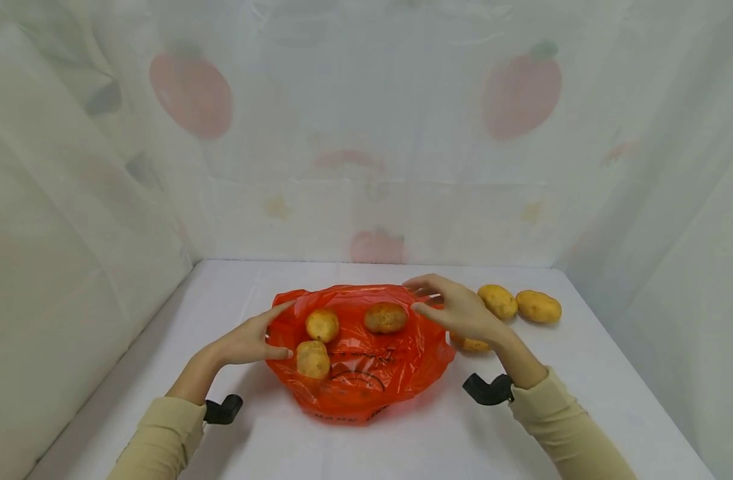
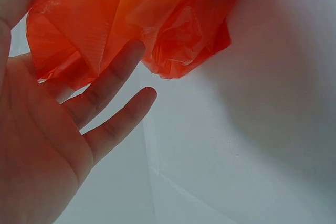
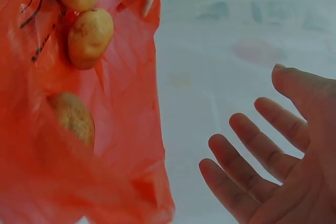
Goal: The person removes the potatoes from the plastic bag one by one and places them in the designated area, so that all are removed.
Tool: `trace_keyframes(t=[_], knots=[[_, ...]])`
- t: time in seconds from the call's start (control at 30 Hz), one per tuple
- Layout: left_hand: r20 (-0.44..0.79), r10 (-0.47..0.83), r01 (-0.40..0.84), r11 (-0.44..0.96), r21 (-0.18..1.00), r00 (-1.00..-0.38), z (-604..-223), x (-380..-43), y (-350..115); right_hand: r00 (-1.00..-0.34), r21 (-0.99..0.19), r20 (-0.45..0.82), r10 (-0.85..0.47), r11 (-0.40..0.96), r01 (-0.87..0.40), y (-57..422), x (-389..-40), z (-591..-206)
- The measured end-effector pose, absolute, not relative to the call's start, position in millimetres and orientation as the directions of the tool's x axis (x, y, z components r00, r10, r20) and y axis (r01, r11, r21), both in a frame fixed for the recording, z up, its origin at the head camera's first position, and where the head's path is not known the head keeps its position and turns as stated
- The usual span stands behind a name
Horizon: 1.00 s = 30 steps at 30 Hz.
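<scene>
A red plastic bag (image 1: 366,363) with black print lies mouth up on the white table. Three potatoes show inside it: one potato (image 1: 322,325) and another potato (image 1: 313,360) near its left side, and a browner potato (image 1: 385,318) at the back. My left hand (image 1: 246,341) is at the bag's left rim, thumb and fingers spread apart; in the left wrist view its fingers (image 2: 113,80) extend beside the red plastic. At the right rim is my right hand (image 1: 462,310), its fingers spread and nothing in its grasp; the right wrist view shows a gap between it and the bag.
Beyond my right hand, two potatoes, one potato (image 1: 498,302) beside another potato (image 1: 539,307), lie on the table (image 1: 588,373). A third potato (image 1: 471,344) is partly hidden under that hand. Pale printed curtains (image 1: 366,133) hang behind and at both sides.
</scene>
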<state>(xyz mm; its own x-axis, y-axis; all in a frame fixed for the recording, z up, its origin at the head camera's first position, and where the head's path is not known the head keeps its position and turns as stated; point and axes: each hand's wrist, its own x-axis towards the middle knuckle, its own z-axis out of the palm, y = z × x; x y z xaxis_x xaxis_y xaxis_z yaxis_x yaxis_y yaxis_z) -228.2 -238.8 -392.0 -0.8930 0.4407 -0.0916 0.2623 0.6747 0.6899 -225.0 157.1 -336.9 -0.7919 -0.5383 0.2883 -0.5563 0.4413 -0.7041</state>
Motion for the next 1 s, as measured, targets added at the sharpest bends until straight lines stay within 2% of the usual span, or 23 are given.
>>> trace_keyframes(t=[0.33, 0.53, 1.0], knots=[[-0.094, 0.436, 0.264, 0.688, 0.676, -0.895, -391.7, -230.1, -240.6, -0.747, -0.685, 0.276, -0.605, 0.421, -0.595, 131.6, -236.5, -333.3], [-0.099, 0.430, 0.263, 0.703, 0.661, -0.897, -391.6, -232.1, -239.5, -0.757, -0.655, 0.281, -0.590, 0.458, -0.601, 123.5, -244.7, -337.3], [-0.097, 0.450, 0.269, 0.676, 0.686, -0.888, -388.7, -233.5, -235.6, -0.786, -0.707, 0.216, -0.579, 0.463, -0.535, 113.3, -261.9, -346.6]])
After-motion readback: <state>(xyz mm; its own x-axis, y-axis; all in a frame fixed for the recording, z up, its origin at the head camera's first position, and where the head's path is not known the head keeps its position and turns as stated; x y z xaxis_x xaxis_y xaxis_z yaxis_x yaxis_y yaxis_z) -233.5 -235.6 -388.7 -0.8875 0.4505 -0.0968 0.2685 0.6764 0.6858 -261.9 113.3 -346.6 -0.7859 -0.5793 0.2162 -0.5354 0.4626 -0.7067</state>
